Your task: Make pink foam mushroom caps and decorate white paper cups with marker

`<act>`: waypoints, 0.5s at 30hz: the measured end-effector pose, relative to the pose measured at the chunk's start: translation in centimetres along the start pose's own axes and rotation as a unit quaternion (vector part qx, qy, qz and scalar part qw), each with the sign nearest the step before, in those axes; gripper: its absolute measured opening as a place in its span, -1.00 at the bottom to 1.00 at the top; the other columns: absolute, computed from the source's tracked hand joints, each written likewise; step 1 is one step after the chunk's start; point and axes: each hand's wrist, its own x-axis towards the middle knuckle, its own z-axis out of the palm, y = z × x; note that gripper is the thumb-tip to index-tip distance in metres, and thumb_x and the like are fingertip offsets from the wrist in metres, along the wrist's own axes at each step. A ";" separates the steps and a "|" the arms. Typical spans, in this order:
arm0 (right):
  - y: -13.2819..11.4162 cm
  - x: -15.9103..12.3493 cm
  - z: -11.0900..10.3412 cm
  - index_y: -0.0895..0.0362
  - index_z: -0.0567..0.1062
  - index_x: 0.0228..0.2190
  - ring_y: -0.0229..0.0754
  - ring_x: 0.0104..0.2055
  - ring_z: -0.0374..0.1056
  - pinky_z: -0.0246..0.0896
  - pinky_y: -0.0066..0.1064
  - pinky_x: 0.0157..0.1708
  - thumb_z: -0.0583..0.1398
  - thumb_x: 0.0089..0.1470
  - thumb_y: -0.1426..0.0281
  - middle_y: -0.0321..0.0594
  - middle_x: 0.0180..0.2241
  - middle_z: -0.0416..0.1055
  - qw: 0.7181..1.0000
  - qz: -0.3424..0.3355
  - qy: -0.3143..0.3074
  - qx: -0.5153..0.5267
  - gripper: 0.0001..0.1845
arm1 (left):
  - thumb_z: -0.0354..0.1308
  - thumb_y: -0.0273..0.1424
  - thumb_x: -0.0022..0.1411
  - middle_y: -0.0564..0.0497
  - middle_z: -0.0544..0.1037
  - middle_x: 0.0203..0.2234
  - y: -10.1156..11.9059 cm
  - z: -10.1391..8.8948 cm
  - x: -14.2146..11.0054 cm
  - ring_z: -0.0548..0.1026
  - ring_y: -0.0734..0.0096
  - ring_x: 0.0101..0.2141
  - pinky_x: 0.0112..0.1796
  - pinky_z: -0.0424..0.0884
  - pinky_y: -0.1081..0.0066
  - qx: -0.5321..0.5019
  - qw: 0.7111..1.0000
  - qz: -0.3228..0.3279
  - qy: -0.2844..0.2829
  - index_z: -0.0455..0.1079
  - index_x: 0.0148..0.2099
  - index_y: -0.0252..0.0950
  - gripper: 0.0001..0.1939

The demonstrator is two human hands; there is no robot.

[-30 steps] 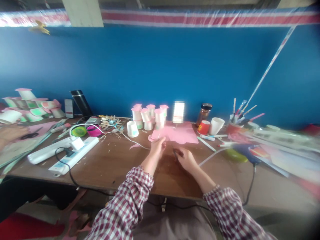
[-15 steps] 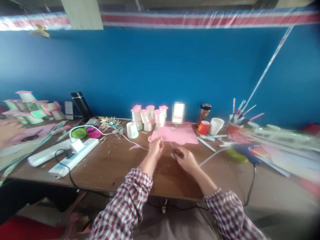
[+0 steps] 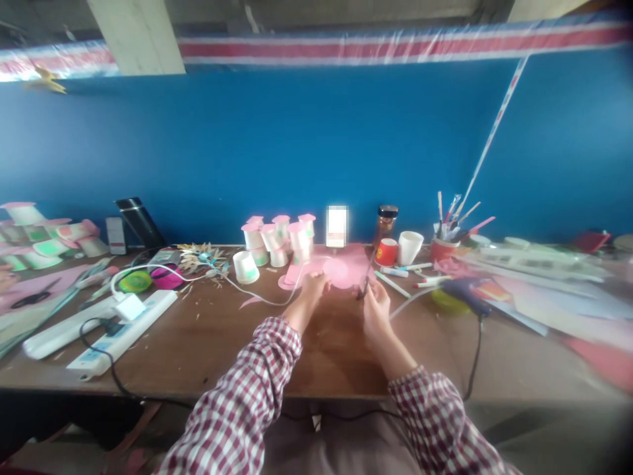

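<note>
My left hand pinches the edge of a round pink paper piece above the middle of the table. A pair of dark scissors is in my right hand, just right of the paper, with the blades pointing up and away from me. A gap separates the scissors from the paper disc. Behind both hands lies a larger pink sheet, partly covered. White paper cups with pink paper tops stand stacked beyond my left hand, and a single white cup sits nearer.
To the left are a white power strip with cords, a black flask and more stacked cups. On the right stand a red cup, a brush pot and a glue gun. A person's hand shows at the far left edge.
The scissors have turned away from the pink paper, and my right hand has risen and rotated. My left hand now shows the paper as a round disc. The view has shifted slightly right.
</note>
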 end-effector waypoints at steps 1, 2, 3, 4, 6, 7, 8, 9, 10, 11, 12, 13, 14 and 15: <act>0.0 0.0 0.0 0.19 0.44 -0.37 -0.31 -0.55 0.25 0.13 -0.45 -0.50 0.28 -0.14 0.07 -0.31 -0.57 0.35 1.000 0.006 0.000 -0.006 -0.56 | 0.08 -0.29 0.23 -0.13 0.43 -0.10 0.2 0.3 0.1 0.44 0.29 -0.17 -0.19 0.42 0.22 0.025 1.000 0.007 -0.003 0.33 0.00 -0.36 -0.66; 0.1 0.0 0.0 0.19 0.45 -0.36 -0.31 -0.55 0.25 0.13 -0.45 -0.51 0.27 -0.14 0.07 -0.31 -0.56 0.36 1.000 0.012 0.001 -0.013 -0.56 | 0.11 -0.29 0.20 -0.13 0.46 -0.16 0.4 0.5 0.1 0.46 0.30 -0.22 -0.23 0.42 0.28 0.049 0.999 0.017 -0.001 0.37 -0.06 -0.39 -0.68; 0.1 -0.1 0.0 0.19 0.45 -0.35 -0.31 -0.55 0.26 0.14 -0.45 -0.51 0.27 -0.13 0.07 -0.30 -0.55 0.37 1.000 0.015 0.002 -0.015 -0.55 | 0.13 -0.30 0.17 -0.13 0.50 -0.24 0.6 0.6 0.0 0.47 0.30 -0.26 -0.27 0.41 0.34 0.073 0.997 0.028 0.003 0.42 -0.14 -0.41 -0.71; 0.1 -0.1 0.1 0.19 0.45 -0.34 -0.30 -0.54 0.26 0.15 -0.44 -0.50 0.28 -0.14 0.07 -0.29 -0.53 0.38 1.000 0.015 0.003 -0.013 -0.55 | 0.15 -0.31 0.14 -0.12 0.53 -0.31 0.8 0.5 0.0 0.48 0.31 -0.30 -0.31 0.39 0.38 0.097 0.995 0.039 0.010 0.45 -0.20 -0.42 -0.74; 0.0 -0.2 0.1 0.19 0.46 -0.33 -0.29 -0.52 0.29 0.17 -0.44 -0.49 0.29 -0.16 0.09 -0.28 -0.51 0.40 1.000 0.010 0.006 -0.003 -0.55 | 0.15 -0.33 0.12 -0.08 0.55 -0.37 1.1 -0.3 -0.2 0.48 0.31 -0.31 -0.32 0.36 0.41 0.142 0.987 0.061 0.031 0.47 -0.26 -0.39 -0.78; -0.1 -0.3 0.1 0.18 0.46 -0.32 -0.28 -0.50 0.30 0.18 -0.44 -0.48 0.30 -0.17 0.10 -0.28 -0.49 0.41 1.000 0.008 0.008 0.001 -0.55 | 0.13 -0.34 0.12 -0.06 0.55 -0.35 1.3 -1.1 -0.2 0.48 0.31 -0.28 -0.29 0.35 0.42 0.165 0.983 0.070 0.045 0.48 -0.25 -0.35 -0.79; -0.2 -0.4 0.1 0.18 0.46 -0.33 -0.28 -0.49 0.31 0.19 -0.43 -0.47 0.31 -0.18 0.11 -0.27 -0.49 0.42 1.000 0.006 0.008 0.003 -0.55 | 0.11 -0.35 0.13 -0.04 0.56 -0.31 1.3 -2.1 -0.3 0.48 0.30 -0.24 -0.25 0.34 0.41 0.187 0.977 0.077 0.061 0.47 -0.22 -0.31 -0.79; -0.3 -0.4 0.1 0.18 0.46 -0.33 -0.28 -0.49 0.31 0.19 -0.44 -0.47 0.32 -0.19 0.11 -0.27 -0.49 0.43 1.000 0.007 0.006 0.002 -0.55 | 0.10 -0.35 0.14 -0.03 0.55 -0.25 1.3 -3.4 -0.3 0.47 0.29 -0.19 -0.21 0.33 0.41 0.209 0.972 0.078 0.078 0.47 -0.19 -0.27 -0.79; -0.3 -0.5 0.2 0.18 0.46 -0.34 -0.28 -0.50 0.31 0.19 -0.44 -0.48 0.32 -0.20 0.12 -0.27 -0.49 0.43 1.000 0.010 0.002 -0.001 -0.56 | 0.08 -0.33 0.14 -0.02 0.55 -0.20 1.2 -4.7 -0.3 0.45 0.26 -0.14 -0.18 0.32 0.39 0.232 0.965 0.073 0.096 0.47 -0.17 -0.22 -0.78; -0.3 -0.6 0.2 0.18 0.46 -0.34 -0.29 -0.52 0.31 0.18 -0.45 -0.50 0.32 -0.19 0.11 -0.27 -0.50 0.43 1.000 0.015 -0.002 -0.005 -0.56 | 0.06 -0.31 0.15 -0.03 0.53 -0.16 0.9 -6.2 -0.2 0.44 0.21 -0.11 -0.17 0.31 0.35 0.254 0.959 0.060 0.114 0.46 -0.16 -0.19 -0.77; -0.4 -0.6 0.2 0.18 0.46 -0.34 -0.30 -0.53 0.30 0.15 -0.47 -0.53 0.32 -0.19 0.11 -0.28 -0.50 0.42 1.000 0.021 -0.008 -0.010 -0.56 | 0.01 -0.28 0.18 -0.06 0.52 -0.13 0.6 -7.7 0.0 0.42 0.15 -0.07 -0.16 0.30 0.30 0.276 0.951 0.042 0.133 0.46 -0.17 -0.19 -0.75; -0.4 -0.6 0.3 0.18 0.45 -0.34 -0.31 -0.55 0.30 0.13 -0.48 -0.56 0.31 -0.19 0.10 -0.28 -0.51 0.42 0.999 0.028 -0.013 -0.015 -0.55 | 0.00 -0.24 0.18 -0.10 0.51 -0.13 0.3 -9.1 0.1 0.42 0.09 -0.07 -0.16 0.31 0.26 0.295 0.944 0.019 0.143 0.46 -0.19 -0.21 -0.73; -0.3 -0.7 0.3 0.18 0.45 -0.33 -0.31 -0.55 0.29 0.09 -0.50 -0.59 0.31 -0.19 0.09 -0.28 -0.51 0.42 0.999 0.035 -0.017 -0.019 -0.54 | 0.01 -0.20 0.17 -0.15 0.52 -0.15 -0.1 -10.3 0.4 0.43 0.05 -0.08 -0.17 0.31 0.23 0.313 0.938 -0.004 0.147 0.46 -0.22 -0.24 -0.70; -0.3 -0.7 0.3 0.18 0.45 -0.32 -0.31 -0.56 0.29 0.06 -0.51 -0.62 0.31 -0.19 0.09 -0.27 -0.51 0.42 0.999 0.040 -0.020 -0.023 -0.53 | 0.04 -0.14 0.13 -0.18 0.52 -0.17 -0.6 -11.3 0.7 0.43 0.02 -0.09 -0.18 0.31 0.22 0.329 0.933 -0.024 0.145 0.47 -0.25 -0.25 -0.67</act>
